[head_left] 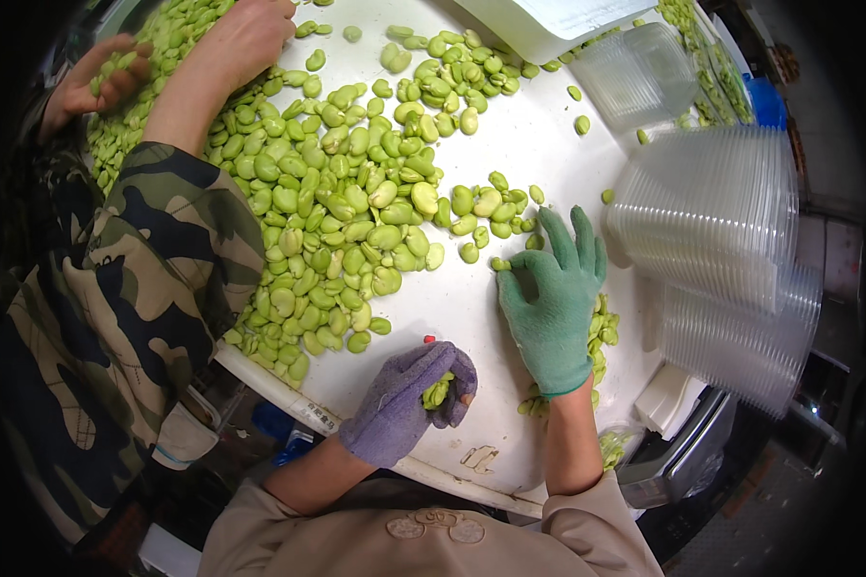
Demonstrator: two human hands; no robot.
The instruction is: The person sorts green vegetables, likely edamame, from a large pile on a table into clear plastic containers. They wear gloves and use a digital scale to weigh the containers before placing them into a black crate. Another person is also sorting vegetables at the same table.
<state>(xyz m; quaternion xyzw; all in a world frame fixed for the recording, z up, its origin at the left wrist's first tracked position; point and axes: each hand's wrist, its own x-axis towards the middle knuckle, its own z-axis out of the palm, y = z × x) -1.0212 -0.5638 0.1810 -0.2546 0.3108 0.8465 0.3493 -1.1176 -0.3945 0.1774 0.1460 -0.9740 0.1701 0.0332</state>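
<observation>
My left hand (411,400), in a purple knit glove, curls around several shelled broad beans (438,391). A small red tip (429,339) shows just beyond its knuckles; what it belongs to is hidden. My right hand (554,303), in a green glove, reaches over the white tray table (476,310). Its thumb and forefinger meet at a single broad bean (500,264), while the other fingers are spread. Just beyond those fingers lies a loose cluster of broad beans (487,203). A large heap of broad beans (332,209) spreads out to the left.
Stacks of clear plastic containers (700,216) stand along the right side. More beans (602,328) lie beside my right wrist. At the left, a co-worker's hands (245,43) work over the heap, their camouflage sleeve (180,223) close by. A white bin (548,29) sits at the far edge.
</observation>
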